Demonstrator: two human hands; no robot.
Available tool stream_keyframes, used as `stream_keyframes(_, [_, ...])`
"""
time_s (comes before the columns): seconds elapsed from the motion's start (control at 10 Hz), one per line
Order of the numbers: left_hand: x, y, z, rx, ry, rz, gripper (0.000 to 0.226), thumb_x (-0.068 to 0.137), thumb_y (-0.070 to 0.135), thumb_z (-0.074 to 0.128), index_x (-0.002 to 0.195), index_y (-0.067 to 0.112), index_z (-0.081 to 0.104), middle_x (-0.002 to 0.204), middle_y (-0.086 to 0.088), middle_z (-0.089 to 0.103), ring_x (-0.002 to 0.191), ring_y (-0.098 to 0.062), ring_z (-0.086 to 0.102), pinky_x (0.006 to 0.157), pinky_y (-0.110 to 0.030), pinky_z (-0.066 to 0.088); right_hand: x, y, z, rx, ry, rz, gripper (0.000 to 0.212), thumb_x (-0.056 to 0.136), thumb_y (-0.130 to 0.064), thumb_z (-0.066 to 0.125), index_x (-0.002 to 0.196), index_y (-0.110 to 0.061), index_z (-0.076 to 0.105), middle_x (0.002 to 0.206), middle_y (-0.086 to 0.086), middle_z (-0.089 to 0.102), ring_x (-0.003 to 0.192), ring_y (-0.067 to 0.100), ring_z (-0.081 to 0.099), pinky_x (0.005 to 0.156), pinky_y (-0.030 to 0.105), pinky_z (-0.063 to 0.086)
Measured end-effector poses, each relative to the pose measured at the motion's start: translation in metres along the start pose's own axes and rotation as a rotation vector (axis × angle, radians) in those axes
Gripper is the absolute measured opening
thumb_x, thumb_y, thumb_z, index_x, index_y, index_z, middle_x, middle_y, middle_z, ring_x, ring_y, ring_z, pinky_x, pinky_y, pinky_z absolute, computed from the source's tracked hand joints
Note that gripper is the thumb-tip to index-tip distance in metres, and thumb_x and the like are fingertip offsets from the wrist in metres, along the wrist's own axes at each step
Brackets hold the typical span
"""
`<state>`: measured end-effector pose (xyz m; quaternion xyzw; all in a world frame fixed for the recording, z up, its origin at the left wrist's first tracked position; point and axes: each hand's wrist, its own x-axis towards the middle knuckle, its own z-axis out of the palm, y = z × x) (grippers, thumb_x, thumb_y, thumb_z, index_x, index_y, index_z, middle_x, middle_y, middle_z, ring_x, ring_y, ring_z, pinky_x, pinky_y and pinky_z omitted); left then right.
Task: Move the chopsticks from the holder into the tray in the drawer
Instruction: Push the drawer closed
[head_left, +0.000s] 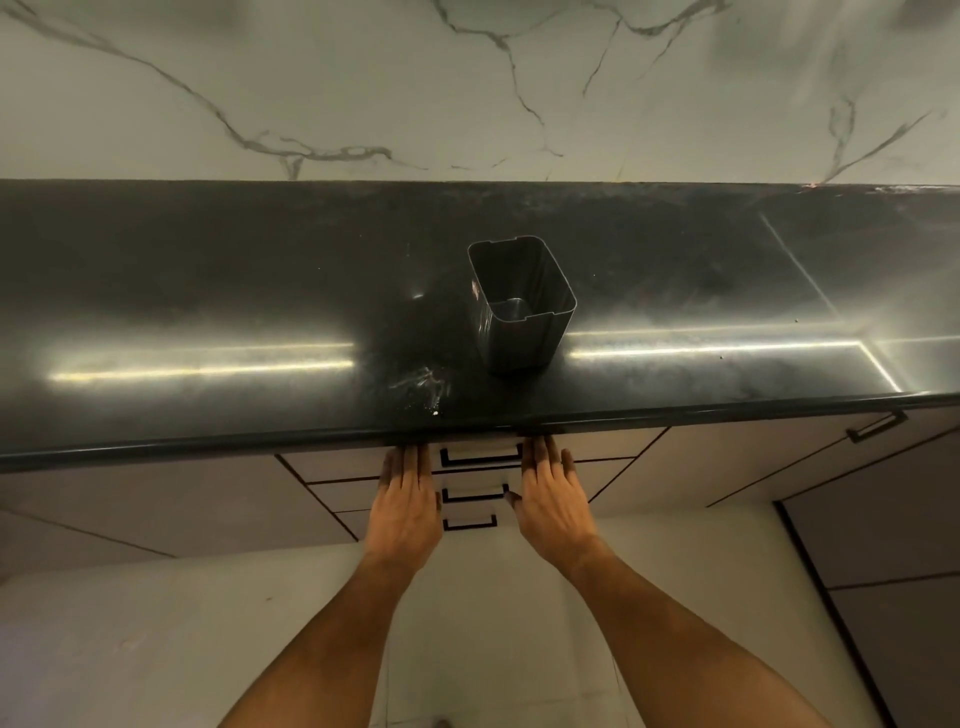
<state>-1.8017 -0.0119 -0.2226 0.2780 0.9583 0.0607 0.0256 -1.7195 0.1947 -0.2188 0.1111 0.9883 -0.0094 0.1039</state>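
Note:
A dark square holder (522, 304) stands upright on the black countertop (208, 291), and I see nothing inside it. Below the counter edge, the top drawer (480, 454) with its black handle sits flush with the cabinet front. My left hand (408, 499) lies flat, fingers straight, against the drawer front left of the handle. My right hand (553, 493) lies flat the same way right of the handle. No chopsticks and no tray are visible.
Two more drawers with black handles (472, 496) sit below the top one. A cabinet door with a bar handle (878, 426) is to the right. A marble wall (467, 88) backs the counter. Pale floor tiles lie beneath my arms.

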Motion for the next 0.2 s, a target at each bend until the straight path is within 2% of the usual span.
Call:
stream_keyframes(0.1, [-0.014,0.006,-0.013,-0.012,0.028,-0.010,0.073,0.096,0.030,0.054,0.154,0.000,0.020,0.159,-0.021,0.029,0.150,-0.035,0.023,0.121,-0.048,0.010,-0.015,-0.002,-0.014,0.026,0.046,-0.025,0.074,0.105,-0.052,0.031,0.157,-0.003,0.017,0.162,0.021,0.024,0.152,0.037,0.022,0.123,0.055,0.020])
stream_keyframes(0.2, [-0.029,0.014,-0.013,-0.021,0.062,-0.008,0.069,0.099,0.030,0.049,0.154,0.000,0.020,0.158,-0.022,0.030,0.149,-0.035,0.024,0.122,-0.048,0.013,-0.029,-0.002,-0.010,0.052,0.088,-0.042,0.074,0.104,-0.053,0.033,0.157,-0.004,0.018,0.162,0.021,0.027,0.151,0.037,0.025,0.123,0.055,0.023])
